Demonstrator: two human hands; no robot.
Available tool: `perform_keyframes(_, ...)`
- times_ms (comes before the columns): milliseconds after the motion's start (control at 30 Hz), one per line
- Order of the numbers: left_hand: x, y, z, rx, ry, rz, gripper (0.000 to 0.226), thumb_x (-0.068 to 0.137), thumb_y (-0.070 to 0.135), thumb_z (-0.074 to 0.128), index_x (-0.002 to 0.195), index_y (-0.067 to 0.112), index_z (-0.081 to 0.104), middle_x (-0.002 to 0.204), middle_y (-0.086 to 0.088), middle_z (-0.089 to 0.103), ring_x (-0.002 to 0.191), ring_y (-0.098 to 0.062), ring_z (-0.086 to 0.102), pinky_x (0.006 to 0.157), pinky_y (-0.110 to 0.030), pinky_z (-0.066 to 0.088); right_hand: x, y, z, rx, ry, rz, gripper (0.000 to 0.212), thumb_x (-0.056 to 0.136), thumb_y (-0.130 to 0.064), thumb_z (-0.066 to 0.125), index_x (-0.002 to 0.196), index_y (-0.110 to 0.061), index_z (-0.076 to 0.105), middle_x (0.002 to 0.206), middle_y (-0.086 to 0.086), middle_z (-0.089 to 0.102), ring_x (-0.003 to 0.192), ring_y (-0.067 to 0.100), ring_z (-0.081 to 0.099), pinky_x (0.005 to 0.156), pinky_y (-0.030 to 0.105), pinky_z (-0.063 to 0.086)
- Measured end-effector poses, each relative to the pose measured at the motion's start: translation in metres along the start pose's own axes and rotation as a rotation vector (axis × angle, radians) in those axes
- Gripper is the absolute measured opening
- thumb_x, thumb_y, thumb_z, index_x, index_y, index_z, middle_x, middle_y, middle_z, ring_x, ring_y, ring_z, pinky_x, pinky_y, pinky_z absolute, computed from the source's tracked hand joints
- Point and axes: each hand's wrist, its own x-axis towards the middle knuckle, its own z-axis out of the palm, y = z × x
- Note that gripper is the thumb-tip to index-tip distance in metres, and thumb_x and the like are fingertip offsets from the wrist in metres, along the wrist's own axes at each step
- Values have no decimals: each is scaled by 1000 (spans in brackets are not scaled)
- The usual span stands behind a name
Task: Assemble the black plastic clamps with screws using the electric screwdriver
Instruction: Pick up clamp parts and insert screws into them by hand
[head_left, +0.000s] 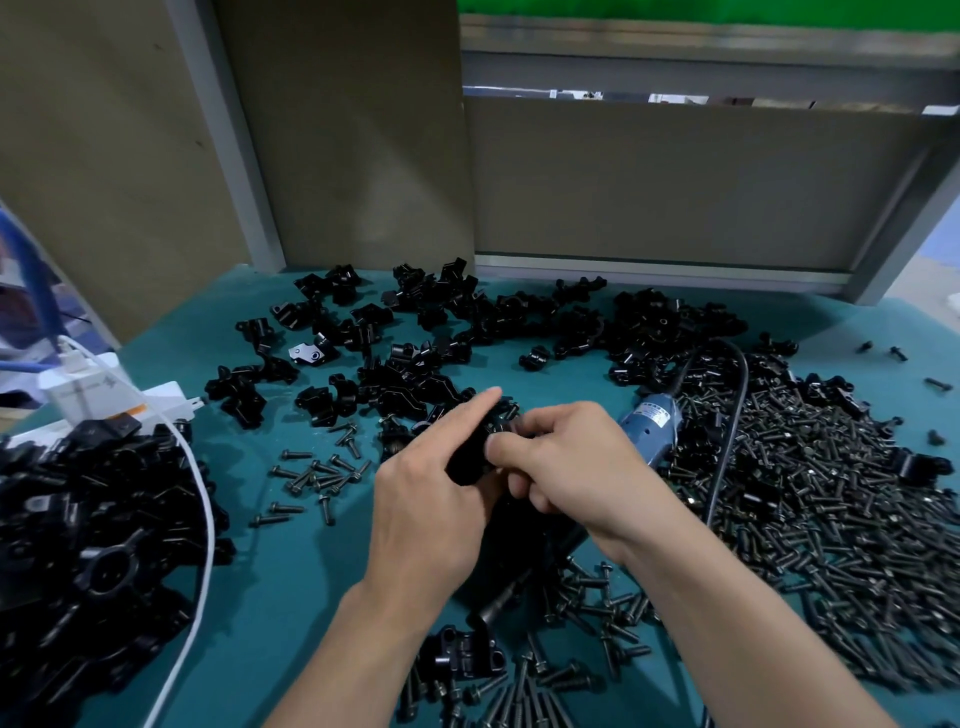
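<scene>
My left hand (436, 499) grips a black plastic clamp (470, 460) above the middle of the teal table, its index finger stretched along the top. My right hand (566, 462) pinches at the clamp's right end, where a small screw seems to sit; my fingers hide most of it. The blue electric screwdriver (652, 423) lies on the table just right of my right hand, with its black cord (727, 441) looping back over the screws. Loose clamp halves (467, 322) are scattered across the far side of the table.
A big heap of dark screws (831, 519) covers the right side, and more screws (561, 670) lie near the front. A small group of screws (317, 478) sits left of my hands. Assembled black parts (98, 551) pile up at left, crossed by a white cable (202, 519). One clamp (467, 657) lies near the front edge.
</scene>
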Motion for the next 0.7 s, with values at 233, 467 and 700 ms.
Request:
perform_keyframes(233,0,6,-2,-50,-11,73,81,85,7,82,127,70,54,131,43,52,127,24,46,107,-4,36,-4,-2,-5,-154,27,-48,54,74,-59,68,56,-8,68,51,13,63,41,15,50,61,40,51)
perform_keyframes(467,9,-1,1,-333,-98,-172,40,97,28,72,125,55,64,100,25,76,84,-4,72,77,-19,58,7,3,-29,-184,44,-185,16,93,-34,69,86,-24,79,78,-1,78,65,9,68,72,35,54)
perform_keyframes(700,10,-1,2,-724,-328,-312,27,97,23,61,114,7,75,108,-14,79,102,-29,75,89,-34,59,9,5,-21,-171,47,-244,26,83,-10,78,96,-33,79,83,-7,76,73,13,71,86,42,61)
